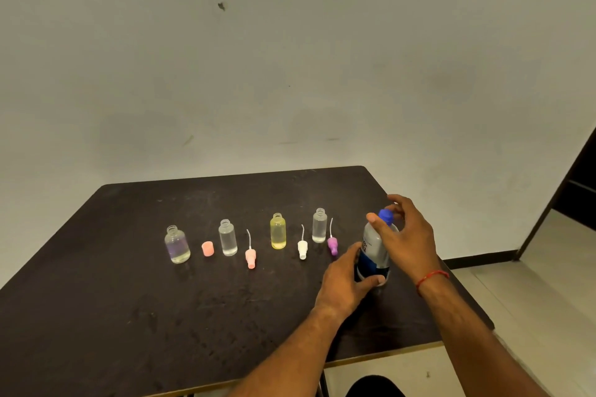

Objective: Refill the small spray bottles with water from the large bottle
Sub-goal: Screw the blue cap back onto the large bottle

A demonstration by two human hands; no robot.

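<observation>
Left hand (346, 280) grips large bottle (375, 248); right hand (403, 235) curls over blue cap (386, 215).

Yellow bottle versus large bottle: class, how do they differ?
The yellow bottle is small and tinted; the large bottle is far bigger, with a blue label. The yellow bottle's neck is open; the large bottle wears a blue cap. The yellow bottle stands untouched; the left hand grips the large bottle, the right hand its cap. Both stand on the table.
</observation>
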